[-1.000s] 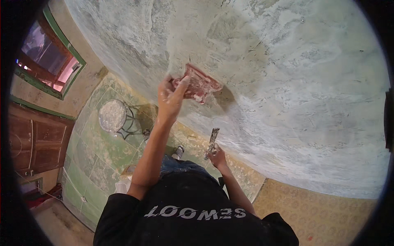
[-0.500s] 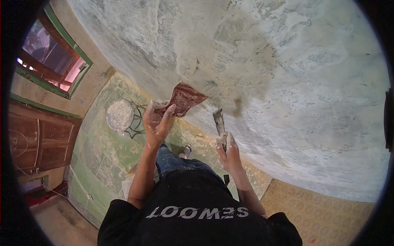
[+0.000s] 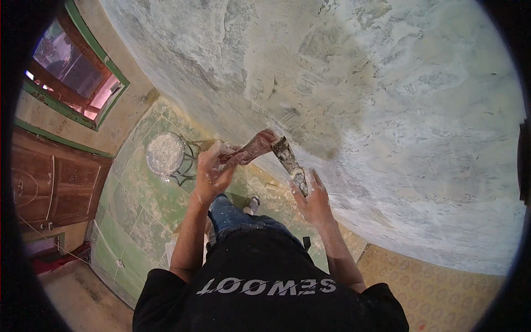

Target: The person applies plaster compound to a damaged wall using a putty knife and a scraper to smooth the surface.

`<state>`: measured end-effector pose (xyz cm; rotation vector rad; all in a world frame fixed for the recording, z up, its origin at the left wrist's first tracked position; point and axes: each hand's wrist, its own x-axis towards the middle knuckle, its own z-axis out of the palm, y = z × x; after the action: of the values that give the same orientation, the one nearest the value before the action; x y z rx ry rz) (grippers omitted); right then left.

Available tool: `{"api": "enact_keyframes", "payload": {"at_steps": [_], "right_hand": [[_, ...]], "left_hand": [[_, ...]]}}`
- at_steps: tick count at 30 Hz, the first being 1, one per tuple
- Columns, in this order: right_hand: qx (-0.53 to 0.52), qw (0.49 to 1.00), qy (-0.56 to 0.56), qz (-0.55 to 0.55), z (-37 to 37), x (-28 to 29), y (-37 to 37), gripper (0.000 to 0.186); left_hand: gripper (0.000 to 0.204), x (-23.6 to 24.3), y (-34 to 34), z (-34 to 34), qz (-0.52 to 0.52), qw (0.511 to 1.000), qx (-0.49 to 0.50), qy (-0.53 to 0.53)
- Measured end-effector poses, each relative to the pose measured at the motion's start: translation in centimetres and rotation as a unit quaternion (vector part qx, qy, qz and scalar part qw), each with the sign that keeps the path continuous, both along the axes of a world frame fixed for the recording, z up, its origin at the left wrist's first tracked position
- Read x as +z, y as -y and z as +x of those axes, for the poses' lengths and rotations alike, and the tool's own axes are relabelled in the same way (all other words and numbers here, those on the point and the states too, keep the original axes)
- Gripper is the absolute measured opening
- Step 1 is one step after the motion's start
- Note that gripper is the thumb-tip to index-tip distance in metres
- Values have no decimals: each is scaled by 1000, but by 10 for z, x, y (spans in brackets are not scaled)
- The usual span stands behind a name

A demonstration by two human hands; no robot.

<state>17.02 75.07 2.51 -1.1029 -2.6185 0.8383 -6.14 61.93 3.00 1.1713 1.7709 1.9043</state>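
Pinched in my left hand (image 3: 213, 170) is a thin reddish-brown plate (image 3: 257, 147), smeared with pale plaster and tilted so that I see it narrowed. My right hand (image 3: 314, 200) grips a plaster-caked putty knife (image 3: 285, 157), its blade pointing up and left. The knife's tip meets the right end of the plate, or lies very close to it. Both tools are held in front of the grey plastered wall (image 3: 387, 138), which has a darker, damp-looking patch (image 3: 326, 133) behind and above them. White residue coats the fingers of both hands.
A round stool (image 3: 165, 154) with a plaster-covered top stands left on the green tiled floor (image 3: 141, 221). Farther left are a brown wooden door (image 3: 55, 182) and a green-framed window (image 3: 77, 72). Yellowish patterned flooring (image 3: 409, 282) lies at lower right. My foot (image 3: 253, 205) is near the wall.
The plate has turned from broadly facing me to a narrow, slanted view. The putty knife has moved up and left to the plate's edge, and both hands are closer together.
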Motion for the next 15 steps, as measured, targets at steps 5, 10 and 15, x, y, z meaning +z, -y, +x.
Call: {"api": "enact_keyframes", "payload": {"at_steps": [5,10,15], "right_hand": [[21,999,-8,-40,-8,26,7,68],[15,993,-100,-62,-18,44,17,65],[-84,945,-252,-188,-38,36,26,47]], "left_hand": [[17,3,4,-15,-54,986,-31,-151],[15,4,3,-28,-57,967,-133,-211],[14,6,-1,-41,-29,972,-90,215]]}}
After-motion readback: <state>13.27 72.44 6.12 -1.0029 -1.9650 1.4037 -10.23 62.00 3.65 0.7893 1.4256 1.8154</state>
